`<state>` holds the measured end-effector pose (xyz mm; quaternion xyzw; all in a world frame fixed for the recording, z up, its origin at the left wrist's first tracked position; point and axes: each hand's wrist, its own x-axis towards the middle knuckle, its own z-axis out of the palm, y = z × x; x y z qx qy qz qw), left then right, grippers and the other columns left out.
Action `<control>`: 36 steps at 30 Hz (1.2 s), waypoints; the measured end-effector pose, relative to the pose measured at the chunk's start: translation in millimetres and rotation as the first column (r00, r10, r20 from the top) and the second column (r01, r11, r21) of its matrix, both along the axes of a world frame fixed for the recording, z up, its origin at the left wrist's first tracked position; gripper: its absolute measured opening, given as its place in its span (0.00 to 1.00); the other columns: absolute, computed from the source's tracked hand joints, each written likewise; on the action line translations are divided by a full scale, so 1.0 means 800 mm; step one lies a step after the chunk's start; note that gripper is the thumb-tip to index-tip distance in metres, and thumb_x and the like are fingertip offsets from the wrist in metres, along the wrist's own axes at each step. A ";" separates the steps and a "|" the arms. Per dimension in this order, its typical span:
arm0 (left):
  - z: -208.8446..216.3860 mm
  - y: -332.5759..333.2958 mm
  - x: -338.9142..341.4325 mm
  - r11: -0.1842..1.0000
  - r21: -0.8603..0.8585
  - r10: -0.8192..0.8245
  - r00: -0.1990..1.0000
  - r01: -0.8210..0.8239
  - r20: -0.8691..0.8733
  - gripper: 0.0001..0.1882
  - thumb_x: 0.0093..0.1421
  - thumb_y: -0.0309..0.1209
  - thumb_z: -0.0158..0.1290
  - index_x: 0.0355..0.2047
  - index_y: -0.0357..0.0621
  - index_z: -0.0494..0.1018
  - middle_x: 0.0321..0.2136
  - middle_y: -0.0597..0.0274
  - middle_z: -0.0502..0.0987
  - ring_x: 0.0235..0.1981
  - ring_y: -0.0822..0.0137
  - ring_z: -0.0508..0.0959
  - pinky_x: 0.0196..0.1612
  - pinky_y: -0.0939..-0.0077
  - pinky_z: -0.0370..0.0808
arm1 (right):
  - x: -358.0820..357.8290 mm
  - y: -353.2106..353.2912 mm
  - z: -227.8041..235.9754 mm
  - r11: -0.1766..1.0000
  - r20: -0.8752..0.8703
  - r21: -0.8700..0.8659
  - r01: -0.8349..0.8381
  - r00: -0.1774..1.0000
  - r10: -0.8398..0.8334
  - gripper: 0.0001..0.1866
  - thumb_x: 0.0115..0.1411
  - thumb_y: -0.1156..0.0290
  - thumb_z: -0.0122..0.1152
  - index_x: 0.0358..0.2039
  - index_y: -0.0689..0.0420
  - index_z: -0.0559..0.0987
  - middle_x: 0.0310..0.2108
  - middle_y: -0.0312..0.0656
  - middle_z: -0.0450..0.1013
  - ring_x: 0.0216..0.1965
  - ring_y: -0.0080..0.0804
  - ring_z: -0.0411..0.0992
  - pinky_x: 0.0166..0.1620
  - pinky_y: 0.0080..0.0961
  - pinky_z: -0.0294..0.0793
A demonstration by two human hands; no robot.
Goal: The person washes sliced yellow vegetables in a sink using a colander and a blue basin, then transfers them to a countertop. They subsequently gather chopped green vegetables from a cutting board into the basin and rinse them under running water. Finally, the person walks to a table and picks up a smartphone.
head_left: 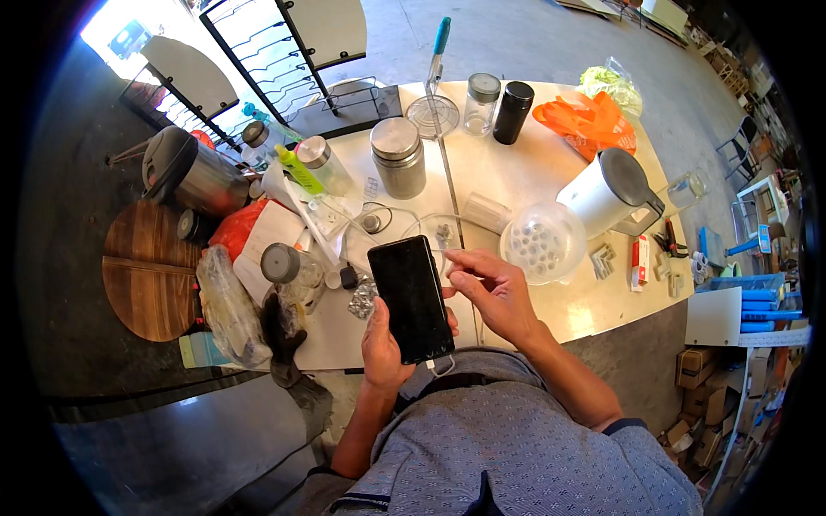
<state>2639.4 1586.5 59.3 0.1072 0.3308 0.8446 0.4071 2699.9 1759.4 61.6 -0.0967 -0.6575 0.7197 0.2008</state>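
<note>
My left hand (pixel 384 351) is wrapped round a black smartphone (pixel 411 301) with a dark screen, held upright at the table's near edge. Its fingertips show past the phone's right side. A white charging cable (pixel 441 368) hangs in a loop from the phone's bottom end. Beside the phone's right edge, my right hand (pixel 497 297) has its thumb and forefinger stretched out and the other fingers bent; I see nothing in it. Whether a fingertip touches the phone I cannot tell. Crumpled foil (pixel 363 297) and a small black plug (pixel 348 277) lie left of the phone.
On the table (pixel 551 322) stand a white kettle (pixel 607 196), a clear plastic bowl (pixel 543 242), a steel canister (pixel 398 159) and a black flask (pixel 514 112). An orange bag (pixel 588 123) lies far right. Jars, including a lidded glass jar (pixel 291 271), crowd the left.
</note>
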 end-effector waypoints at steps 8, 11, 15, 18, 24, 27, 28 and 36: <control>-0.002 0.001 0.004 1.000 0.019 0.005 0.995 -0.007 0.096 0.42 0.70 0.62 0.24 0.61 0.36 0.63 0.44 0.44 0.76 0.36 0.52 0.80 0.38 0.55 0.81 | 0.001 -0.006 -0.014 0.887 0.050 -0.385 -0.255 0.954 0.296 0.20 0.68 0.66 0.57 0.56 0.64 0.76 0.36 0.38 0.75 0.30 0.21 0.72 0.31 0.19 0.73; -0.004 0.002 0.004 1.000 0.012 -0.017 0.994 0.016 0.108 0.43 0.70 0.63 0.24 0.61 0.36 0.63 0.42 0.44 0.77 0.35 0.52 0.80 0.36 0.56 0.81 | 0.004 -0.007 -0.010 0.814 0.018 -0.487 -0.319 0.927 0.374 0.22 0.69 0.65 0.55 0.58 0.66 0.74 0.32 0.37 0.75 0.24 0.23 0.72 0.27 0.20 0.74; -0.002 0.002 0.004 0.999 0.031 -0.047 0.992 0.044 0.117 0.44 0.69 0.65 0.24 0.60 0.36 0.64 0.42 0.43 0.77 0.35 0.52 0.80 0.36 0.57 0.81 | 0.003 -0.008 -0.020 0.759 -0.003 -0.559 -0.334 0.916 0.401 0.23 0.69 0.64 0.55 0.57 0.67 0.74 0.27 0.34 0.72 0.22 0.23 0.72 0.24 0.21 0.74; -0.002 0.004 0.005 0.999 0.004 -0.053 0.988 0.053 0.148 0.45 0.68 0.66 0.23 0.60 0.36 0.64 0.43 0.42 0.76 0.35 0.52 0.80 0.36 0.57 0.81 | 0.003 -0.006 -0.024 0.685 -0.021 -0.638 -0.352 0.897 0.441 0.23 0.68 0.63 0.56 0.57 0.67 0.74 0.25 0.33 0.70 0.21 0.23 0.72 0.24 0.20 0.74; 0.004 0.008 0.005 0.995 0.057 -0.082 0.991 0.076 0.106 0.46 0.67 0.67 0.24 0.59 0.33 0.63 0.42 0.44 0.77 0.39 0.56 0.80 0.43 0.61 0.80 | 0.007 0.005 -0.024 0.737 0.006 -0.588 -0.334 0.909 0.416 0.23 0.66 0.64 0.57 0.57 0.65 0.75 0.27 0.34 0.72 0.22 0.23 0.73 0.28 0.19 0.75; -0.003 0.005 0.006 0.999 0.019 -0.052 0.994 0.051 0.097 0.46 0.68 0.66 0.23 0.61 0.34 0.62 0.41 0.45 0.78 0.39 0.56 0.81 0.44 0.62 0.80 | 0.000 0.009 -0.024 0.931 0.032 -0.287 -0.224 0.969 0.244 0.30 0.61 0.68 0.64 0.63 0.61 0.69 0.46 0.40 0.76 0.42 0.26 0.75 0.39 0.21 0.75; -0.008 0.004 0.002 0.998 0.025 -0.059 0.997 0.058 0.055 0.45 0.68 0.66 0.23 0.61 0.34 0.62 0.41 0.45 0.78 0.39 0.56 0.81 0.44 0.62 0.80 | -0.002 0.007 -0.016 0.967 0.022 -0.178 -0.180 0.982 0.187 0.32 0.60 0.69 0.65 0.64 0.59 0.68 0.50 0.41 0.75 0.47 0.27 0.73 0.41 0.22 0.75; -0.005 0.005 0.004 0.996 -0.069 0.065 0.998 -0.063 0.025 0.43 0.70 0.63 0.23 0.63 0.35 0.60 0.45 0.41 0.78 0.41 0.55 0.82 0.44 0.62 0.81 | -0.004 0.005 0.013 0.959 0.026 0.229 -0.169 0.986 0.167 0.57 0.48 0.67 0.78 0.73 0.53 0.50 0.65 0.47 0.57 0.63 0.36 0.60 0.48 0.29 0.74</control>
